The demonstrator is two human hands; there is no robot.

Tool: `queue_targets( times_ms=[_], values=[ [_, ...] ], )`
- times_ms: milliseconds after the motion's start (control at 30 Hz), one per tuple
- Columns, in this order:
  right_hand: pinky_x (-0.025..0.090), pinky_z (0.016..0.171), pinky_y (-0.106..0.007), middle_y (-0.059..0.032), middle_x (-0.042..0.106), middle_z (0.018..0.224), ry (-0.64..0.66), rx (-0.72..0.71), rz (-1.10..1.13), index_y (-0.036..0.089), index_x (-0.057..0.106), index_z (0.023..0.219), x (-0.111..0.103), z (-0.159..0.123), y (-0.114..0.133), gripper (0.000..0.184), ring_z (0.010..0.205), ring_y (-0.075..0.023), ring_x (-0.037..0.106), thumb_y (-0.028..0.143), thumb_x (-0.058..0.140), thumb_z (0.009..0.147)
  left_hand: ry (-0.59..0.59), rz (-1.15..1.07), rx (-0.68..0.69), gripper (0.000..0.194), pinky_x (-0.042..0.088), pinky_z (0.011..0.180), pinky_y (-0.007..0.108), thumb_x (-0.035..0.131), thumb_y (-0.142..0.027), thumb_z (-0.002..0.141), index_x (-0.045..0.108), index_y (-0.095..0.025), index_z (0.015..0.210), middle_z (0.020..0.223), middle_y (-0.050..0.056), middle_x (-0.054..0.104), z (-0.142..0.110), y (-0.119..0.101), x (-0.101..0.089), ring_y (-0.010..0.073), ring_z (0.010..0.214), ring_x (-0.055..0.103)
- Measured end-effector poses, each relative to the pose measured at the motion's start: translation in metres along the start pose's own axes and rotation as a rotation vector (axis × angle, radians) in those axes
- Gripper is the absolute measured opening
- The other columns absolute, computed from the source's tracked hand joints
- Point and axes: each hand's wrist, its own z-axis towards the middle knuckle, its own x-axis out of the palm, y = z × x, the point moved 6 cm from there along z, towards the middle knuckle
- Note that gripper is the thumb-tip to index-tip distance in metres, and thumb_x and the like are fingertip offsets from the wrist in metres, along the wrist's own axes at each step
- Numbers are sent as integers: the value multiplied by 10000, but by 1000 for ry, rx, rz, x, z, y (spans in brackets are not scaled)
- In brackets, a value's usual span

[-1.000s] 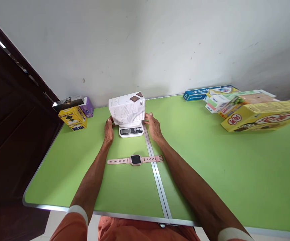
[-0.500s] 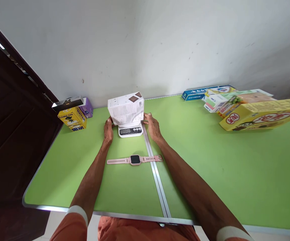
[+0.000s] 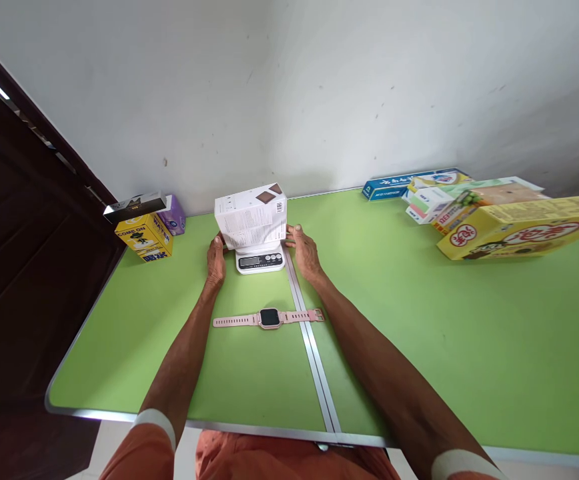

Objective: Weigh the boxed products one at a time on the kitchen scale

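Observation:
A white box [image 3: 250, 217] printed with small text and brown squares rests on a white kitchen scale [image 3: 260, 261], whose dark display panel faces me. On the box's left side is my left hand [image 3: 216, 261], thumb up, fingers loosely extended and partly hidden at the box's edge. My right hand [image 3: 305, 253] is at the right side, its fingers stretched toward the box's lower corner and apart from one another. Neither hand is wrapped around the box; whether the fingertips touch it or the scale I cannot tell. Nearer me, a pink smartwatch [image 3: 269, 318] lies flat with its strap spread out.
On the green folding table [image 3: 134, 353], a yellow box [image 3: 144, 237], a black box [image 3: 135, 205] and a purple pack [image 3: 173, 215] are grouped at left. Several cartons stand at right, including a large yellow carton [image 3: 524, 230] and a blue box [image 3: 387, 188]. A metal seam [image 3: 314, 360] crosses the table.

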Motion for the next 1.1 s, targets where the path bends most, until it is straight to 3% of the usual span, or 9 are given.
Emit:
queue_targets(
  times_ms=[267,500,633,767,933,1100],
  values=[
    [639,1138,-633,-190,789,1491,6,14,18,206,853,1344,0,-1,1,1163,1353,-441,754,1149,469,784,-3,-78,-12,1142,605,1154,560,408,-1105,846,774,-175,1398,1590,207,717,-2,-1,1,421,1466,677],
    [638,1137,-651,-194,763,1510,31,-7,-17,222,816,1392,0,1,1,1099,1388,-441,724,1104,431,860,20,-134,-37,1146,591,1180,580,477,-1118,797,732,-215,1456,1597,189,709,2,-5,-1,434,1503,649],
    [606,1176,-637,-163,726,1555,67,-27,-86,273,769,1460,2,4,6,1075,1412,-417,694,1101,434,863,119,-72,1,1034,588,1205,536,752,-966,784,654,-261,1534,1662,165,654,12,-20,-5,401,1542,619],
    [600,1173,-552,-169,712,1550,105,-110,-174,248,739,1477,7,6,19,1047,1429,-379,665,1071,441,902,230,0,-25,1003,598,1197,552,999,-728,641,678,-223,1446,1551,178,732,27,-30,-9,391,1425,704],
    [627,1057,-462,-204,722,1429,124,-165,-269,135,680,1459,14,8,26,1133,1259,-317,691,1074,350,918,268,50,-62,891,626,1140,578,1040,-638,579,730,-183,1280,1387,177,813,36,-39,-13,383,1279,774],
    [637,971,-443,-155,732,1213,108,-181,-288,191,705,1227,7,11,34,985,1083,-278,693,1052,317,944,253,150,-24,882,653,1073,588,1027,-624,591,711,-187,1287,1403,190,799,33,-64,-7,396,1279,772]
  ],
)
